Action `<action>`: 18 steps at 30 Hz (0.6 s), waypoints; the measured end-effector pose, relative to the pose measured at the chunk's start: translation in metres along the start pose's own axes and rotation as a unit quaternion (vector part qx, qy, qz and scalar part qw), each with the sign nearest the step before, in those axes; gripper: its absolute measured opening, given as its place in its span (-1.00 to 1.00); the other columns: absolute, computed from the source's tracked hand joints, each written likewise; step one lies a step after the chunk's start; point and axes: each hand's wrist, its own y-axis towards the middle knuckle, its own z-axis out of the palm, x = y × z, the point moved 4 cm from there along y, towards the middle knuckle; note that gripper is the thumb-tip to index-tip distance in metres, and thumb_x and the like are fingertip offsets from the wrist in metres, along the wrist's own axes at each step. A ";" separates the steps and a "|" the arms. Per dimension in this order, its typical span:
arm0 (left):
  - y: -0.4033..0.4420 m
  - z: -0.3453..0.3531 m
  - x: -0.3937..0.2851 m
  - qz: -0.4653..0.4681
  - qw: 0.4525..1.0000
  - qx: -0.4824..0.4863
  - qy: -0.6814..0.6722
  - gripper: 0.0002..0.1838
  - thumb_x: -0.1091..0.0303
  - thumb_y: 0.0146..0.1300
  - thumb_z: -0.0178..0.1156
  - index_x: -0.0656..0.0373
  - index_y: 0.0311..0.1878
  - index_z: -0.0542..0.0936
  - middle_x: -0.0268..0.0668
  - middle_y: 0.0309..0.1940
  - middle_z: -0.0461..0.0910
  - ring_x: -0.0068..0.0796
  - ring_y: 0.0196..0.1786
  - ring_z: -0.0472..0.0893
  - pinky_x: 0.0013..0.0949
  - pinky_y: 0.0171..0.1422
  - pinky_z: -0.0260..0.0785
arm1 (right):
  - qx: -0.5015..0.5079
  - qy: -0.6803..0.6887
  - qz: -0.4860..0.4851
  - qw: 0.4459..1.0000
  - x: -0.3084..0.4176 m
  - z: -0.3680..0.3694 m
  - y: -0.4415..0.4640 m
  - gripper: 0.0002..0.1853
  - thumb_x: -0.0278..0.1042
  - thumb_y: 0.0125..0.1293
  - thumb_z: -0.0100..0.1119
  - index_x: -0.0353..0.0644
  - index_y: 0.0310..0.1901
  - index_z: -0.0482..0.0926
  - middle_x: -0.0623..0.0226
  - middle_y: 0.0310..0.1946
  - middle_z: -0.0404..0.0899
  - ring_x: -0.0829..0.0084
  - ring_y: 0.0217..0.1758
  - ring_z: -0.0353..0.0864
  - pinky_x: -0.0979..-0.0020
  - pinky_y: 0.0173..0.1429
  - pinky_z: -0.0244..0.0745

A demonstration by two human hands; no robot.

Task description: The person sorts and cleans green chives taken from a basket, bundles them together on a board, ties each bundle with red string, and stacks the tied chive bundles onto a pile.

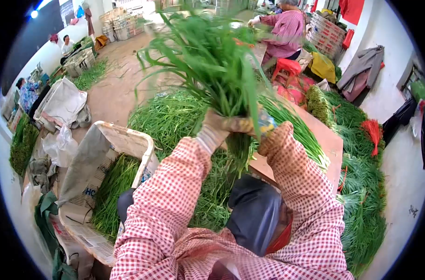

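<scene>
At the centre of the frame, a bunch of long green leaves [208, 70] is held upright above the work place, its top blurred. The left hand [215, 127] is closed around its lower part, and the right hand [264, 125] is wrapped about it from the other side — its fingers are partly covered by leaves. Right of centre, a light brown table [331, 151] carries more long stalks [299, 133], laid side by side near its edge. Loose greens [163, 116] make a heap behind and below the hands. At the lower left stands a white plastic crate [128, 128] with greens inside and a grey cloth over its wall. Along the right wall, many green bundles [362, 205] lie in a thick row, with red ties [373, 135] on top. The brown floor [126, 67] goes toward the upper part, where a person in a pink shirt [285, 30] sits near a red stool [287, 67] — two other people are at the upper left.
</scene>
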 end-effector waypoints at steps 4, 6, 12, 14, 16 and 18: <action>-0.062 -0.017 -0.045 0.012 0.974 -0.207 0.091 -0.45 -0.04 0.48 -0.25 0.12 0.36 0.28 -0.25 0.27 0.44 -0.26 0.24 0.45 -0.15 0.38 0.28 | 0.023 -0.018 0.032 0.999 0.021 0.041 0.032 -0.15 -0.23 -0.01 0.50 -0.21 0.29 0.21 0.19 0.14 0.46 0.27 0.14 0.50 0.29 0.22 0.45; -0.082 -0.011 -0.068 -0.069 0.890 -0.242 0.381 -0.41 -0.06 0.35 -0.07 0.15 0.30 0.34 -0.21 0.20 0.49 -0.25 0.20 0.49 -0.17 0.32 0.32 | 0.021 -0.026 0.045 0.998 0.025 0.060 0.036 -0.24 -0.26 0.02 0.46 -0.23 0.24 0.27 0.20 0.07 0.51 0.29 0.08 0.54 0.31 0.16 0.48; -0.107 0.142 -0.091 -0.293 0.329 -0.265 0.858 -0.30 -0.07 0.01 0.39 0.23 0.12 0.49 -0.12 0.06 0.61 -0.19 0.13 0.59 -0.21 0.19 0.43 | -0.115 -0.085 0.049 0.988 0.048 0.104 0.015 -0.50 -0.36 0.11 0.34 -0.28 0.10 0.46 0.21 -0.16 0.66 0.36 -0.11 0.65 0.38 -0.02 0.58; -0.128 0.162 -0.103 -0.191 0.362 -0.153 0.900 -0.48 0.08 0.24 0.23 0.26 0.14 0.49 -0.06 -0.01 0.62 -0.16 0.02 0.62 -0.30 0.08 0.47 | -0.128 -0.043 0.057 0.989 0.027 0.090 0.019 -0.55 -0.39 0.14 0.27 -0.27 0.09 0.46 0.23 -0.12 0.65 0.37 -0.11 0.65 0.41 -0.05 0.58; -0.151 0.152 -0.105 -0.265 0.533 -0.265 0.759 -0.38 -0.05 0.15 0.30 0.28 0.09 0.52 -0.07 -0.09 0.63 -0.18 -0.05 0.62 -0.22 0.05 0.48 | -0.129 0.028 0.105 0.986 -0.006 0.079 0.022 -0.59 -0.40 0.16 0.26 -0.25 0.06 0.48 0.24 -0.11 0.65 0.37 -0.11 0.64 0.41 -0.07 0.57; -0.187 0.129 -0.078 -0.275 0.741 -0.390 0.474 -0.06 -0.43 -0.01 0.29 0.31 0.12 0.48 -0.03 -0.13 0.59 -0.18 -0.13 0.58 -0.05 0.07 0.44 | -0.169 0.033 0.110 0.979 0.005 0.087 0.007 -0.49 -0.29 0.16 0.31 -0.27 0.12 0.42 0.19 0.04 0.50 0.27 0.01 0.56 0.31 -0.02 0.57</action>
